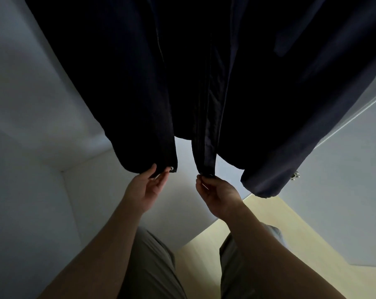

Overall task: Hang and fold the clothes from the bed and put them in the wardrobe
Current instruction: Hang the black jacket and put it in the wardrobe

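A dark navy jacket (204, 72) hangs in front of me inside the white wardrobe (31, 104), its front open at the bottom. My left hand (146, 188) pinches the lower corner of the left front panel, beside a small metal eyelet (171, 168). My right hand (215, 193) pinches the bottom end of the right zipper strip (205, 152). The two front edges hang a little apart. The hanger and the top of the jacket are out of view.
White wardrobe walls enclose the jacket left and behind, and a white door panel (355, 158) stands at the right. Light wooden floor (290, 244) shows below. A metal toggle (295, 175) dangles from the jacket hem at the right. My grey-trousered legs are beneath my arms.
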`<state>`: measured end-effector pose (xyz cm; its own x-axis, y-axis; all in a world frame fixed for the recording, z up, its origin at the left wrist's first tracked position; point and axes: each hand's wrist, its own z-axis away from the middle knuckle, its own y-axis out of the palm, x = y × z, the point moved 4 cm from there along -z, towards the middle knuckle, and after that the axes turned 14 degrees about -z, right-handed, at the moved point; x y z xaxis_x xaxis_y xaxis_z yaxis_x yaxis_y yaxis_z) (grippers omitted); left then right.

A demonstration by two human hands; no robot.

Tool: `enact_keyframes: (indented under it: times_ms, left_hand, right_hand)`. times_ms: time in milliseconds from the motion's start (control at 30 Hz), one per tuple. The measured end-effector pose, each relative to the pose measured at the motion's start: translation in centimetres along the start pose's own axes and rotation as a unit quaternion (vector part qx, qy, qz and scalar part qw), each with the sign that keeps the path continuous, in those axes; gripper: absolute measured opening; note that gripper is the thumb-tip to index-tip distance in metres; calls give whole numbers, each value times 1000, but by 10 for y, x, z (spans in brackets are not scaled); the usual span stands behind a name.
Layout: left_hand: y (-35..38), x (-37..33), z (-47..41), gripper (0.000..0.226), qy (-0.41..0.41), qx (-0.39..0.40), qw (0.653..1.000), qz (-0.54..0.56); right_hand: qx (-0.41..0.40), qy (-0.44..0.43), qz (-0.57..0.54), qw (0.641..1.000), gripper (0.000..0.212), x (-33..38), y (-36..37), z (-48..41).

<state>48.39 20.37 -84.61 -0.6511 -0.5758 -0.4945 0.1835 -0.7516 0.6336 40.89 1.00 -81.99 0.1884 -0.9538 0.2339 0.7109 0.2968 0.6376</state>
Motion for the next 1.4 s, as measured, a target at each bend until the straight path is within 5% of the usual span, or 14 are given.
enact_keyframes:
  times_ms: [167,433,800,967,1133,1267,1400]
  left_hand:
    - [-8,18,18,38,18,1,1000,-12]
    - [-11,27,40,40,44,-64,995,-67]
    - [-6,6,67,28,140,-108,929,-325]
    - [13,-1,64,53,192,-157,867,-433]
    - [23,-12,61,55,217,-192,817,-499]
    - [25,-22,57,28,202,-187,820,-503]
    - [27,-26,60,17,180,-155,828,-509]
  right_hand:
    - [10,21,-47,999,24,-11,3,2]
    - [39,21,28,999,32,-22,-1,0]
    - [39,24,113,993,11,-43,14,10]
    - [58,-1,247,967,11,-46,19,16]
    - [89,-3,332,939,21,-45,21,22]
    - [77,-18,337,938,20,-41,25,23]
    - [-24,-127,470,873,32,-30,26,20]
